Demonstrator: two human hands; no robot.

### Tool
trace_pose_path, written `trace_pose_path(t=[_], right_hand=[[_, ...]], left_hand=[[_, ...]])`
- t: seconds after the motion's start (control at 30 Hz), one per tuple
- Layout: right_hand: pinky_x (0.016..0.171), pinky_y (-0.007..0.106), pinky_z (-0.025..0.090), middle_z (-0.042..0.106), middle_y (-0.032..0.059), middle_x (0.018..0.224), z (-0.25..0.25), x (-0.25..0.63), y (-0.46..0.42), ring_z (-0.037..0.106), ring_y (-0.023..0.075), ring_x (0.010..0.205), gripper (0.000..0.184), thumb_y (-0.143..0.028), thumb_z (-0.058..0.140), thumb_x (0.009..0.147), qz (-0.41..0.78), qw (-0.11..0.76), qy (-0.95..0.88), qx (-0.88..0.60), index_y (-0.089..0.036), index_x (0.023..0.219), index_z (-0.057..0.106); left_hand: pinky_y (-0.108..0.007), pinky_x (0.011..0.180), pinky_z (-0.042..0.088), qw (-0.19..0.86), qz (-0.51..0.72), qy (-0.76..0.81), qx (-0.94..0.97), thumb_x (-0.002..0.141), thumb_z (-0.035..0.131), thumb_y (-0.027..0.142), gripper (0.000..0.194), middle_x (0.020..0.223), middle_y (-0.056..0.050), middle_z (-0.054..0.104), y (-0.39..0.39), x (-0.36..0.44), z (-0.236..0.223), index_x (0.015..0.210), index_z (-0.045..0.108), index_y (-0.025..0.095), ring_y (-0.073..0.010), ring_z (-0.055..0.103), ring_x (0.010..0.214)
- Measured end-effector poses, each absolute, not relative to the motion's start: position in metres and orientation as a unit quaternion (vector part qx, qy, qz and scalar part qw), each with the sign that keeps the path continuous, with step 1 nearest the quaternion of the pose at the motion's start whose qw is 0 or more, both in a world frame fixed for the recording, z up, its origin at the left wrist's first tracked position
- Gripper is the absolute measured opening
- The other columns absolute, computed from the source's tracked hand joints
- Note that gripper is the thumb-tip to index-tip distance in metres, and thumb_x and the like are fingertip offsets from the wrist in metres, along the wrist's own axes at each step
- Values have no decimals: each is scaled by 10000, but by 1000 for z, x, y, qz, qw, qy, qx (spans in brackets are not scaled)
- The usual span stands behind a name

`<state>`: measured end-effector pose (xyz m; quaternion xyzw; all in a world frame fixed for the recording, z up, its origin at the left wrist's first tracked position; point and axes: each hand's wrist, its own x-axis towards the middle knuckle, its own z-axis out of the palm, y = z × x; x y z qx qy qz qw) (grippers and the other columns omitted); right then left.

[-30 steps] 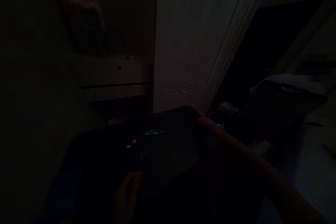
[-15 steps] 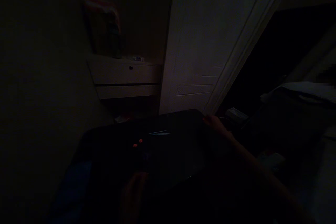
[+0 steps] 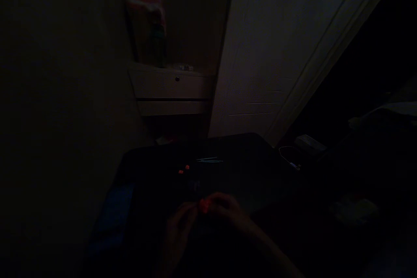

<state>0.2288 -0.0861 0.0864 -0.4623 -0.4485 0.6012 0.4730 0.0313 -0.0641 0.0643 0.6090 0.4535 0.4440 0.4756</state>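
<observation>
The room is very dark. Over the near part of a dark tabletop [image 3: 247, 173], my right hand [image 3: 228, 208] pinches a small red piece [image 3: 204, 205] whose kind I cannot make out. My left hand [image 3: 179, 226] is right beside it, fingertips pressed together close to the red piece. Whether the left fingers hold anything is hidden by the gloom. Beyond my hands lie two small orange-red pieces [image 3: 181, 172] and several thin pale sticks [image 3: 210, 160]. A faint dark item [image 3: 194, 185], hard to tell, sits just past my fingertips.
A blue flat shape [image 3: 115, 208] lies at the table's left. Behind are a drawer unit [image 3: 172, 87] with a red-topped bag [image 3: 145, 26] on it, and a pale panelled door [image 3: 257, 52]. On the right are a box [image 3: 309, 143] and a white cable [image 3: 286, 150].
My right hand has moved in from the table's far right edge to meet my left hand, bringing the red piece. My left hand has moved slightly right, and the view has shifted.
</observation>
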Motion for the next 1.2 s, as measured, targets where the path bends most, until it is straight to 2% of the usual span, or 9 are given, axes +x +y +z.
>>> trace_pose_path(t=[0.13, 0.3, 0.4, 0.6, 0.8, 0.93, 1.03, 1.2], right_hand=[[853, 311, 506, 785, 40, 955, 82, 220, -86, 691, 192, 886, 359, -516, 858, 806, 568, 475, -472, -480, -201, 974, 820], [767, 294, 507, 768, 43, 874, 75, 211, -88, 676, 193, 813, 420, -566, 844, 796, 507, 479, -484, -528, -171, 935, 810], [703, 271, 489, 749, 37, 821, 72, 203, -90, 653, 179, 758, 413, -567, 803, 833, 475, 489, -494, -540, -160, 907, 800], [667, 265, 477, 763, 51, 806, 72, 187, -94, 657, 184, 738, 318, -467, 740, 878, 403, 499, -507, -576, -152, 860, 780], [692, 302, 516, 781, 68, 818, 72, 173, -101, 679, 213, 737, 290, -450, 722, 879, 387, 514, -462, -610, -166, 849, 774], [676, 309, 527, 784, 75, 806, 81, 166, -103, 695, 230, 746, 351, -517, 755, 848, 387, 501, -447, -632, -167, 856, 785], [682, 316, 537, 789, 81, 814, 85, 167, -101, 714, 247, 764, 373, -527, 816, 788, 401, 502, -426, -637, -161, 859, 797], [750, 343, 569, 815, 100, 902, 86, 174, -99, 747, 272, 843, 466, -620, 743, 862, 405, 528, -436, -607, -168, 941, 828]], left_hand=[[-353, 853, 633, 476, 457, 446, 604, 842, 727, 543, 336, 929, -71, 830, -63, 29, 67, 889, 830, 227, -270, 782, 892], [-337, 817, 643, 492, 460, 469, 571, 781, 795, 526, 328, 917, -64, 840, -66, 30, 66, 886, 813, 216, -275, 799, 882], [-318, 773, 647, 488, 463, 475, 567, 793, 789, 506, 304, 897, -56, 838, -67, 29, 67, 878, 795, 214, -262, 802, 850], [-294, 694, 623, 342, 514, 459, 638, 847, 731, 447, 227, 767, -25, 783, -67, 30, 68, 772, 769, 236, -212, 759, 715], [-310, 753, 615, 260, 522, 479, 657, 863, 695, 392, 187, 813, -47, 785, -76, 34, 61, 767, 774, 252, -218, 748, 767], [-310, 733, 621, 265, 504, 499, 653, 861, 691, 467, 243, 837, -61, 796, -80, 31, 54, 786, 790, 259, -233, 755, 781], [-314, 739, 626, 278, 504, 484, 659, 859, 703, 459, 233, 844, -62, 803, -80, 29, 52, 791, 799, 258, -235, 766, 782], [-348, 805, 639, 302, 506, 482, 648, 873, 707, 463, 236, 906, -65, 818, -82, 32, 57, 862, 824, 258, -248, 778, 843]])
